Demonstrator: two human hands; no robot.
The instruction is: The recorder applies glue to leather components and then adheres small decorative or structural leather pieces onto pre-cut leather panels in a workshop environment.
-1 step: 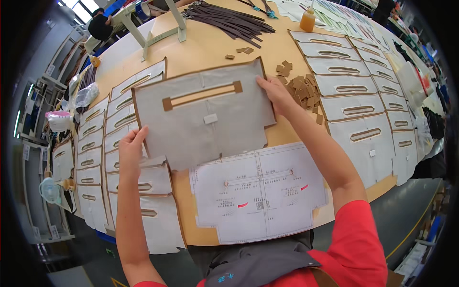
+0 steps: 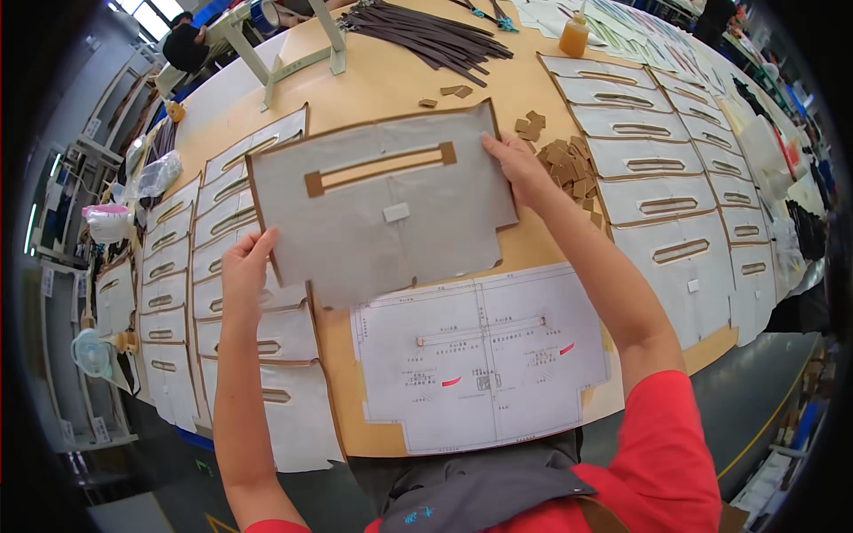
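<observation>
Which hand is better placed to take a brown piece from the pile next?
Probably the right hand: it grips the grey panel near the brown pieces, while the left hand holds the opposite edge, farther away.

We've got bare tabletop past the held grey panel, between the metal stand and small brown tabs; the dark strap bundle blocks farther out. Left's tight: overlapping panel rows spread below our left hand. Right: brown tab pile just beyond our right hand, then more panels. Near side: paper drawing, narrow gap to its left; our right forearm crosses the right gap.
</observation>
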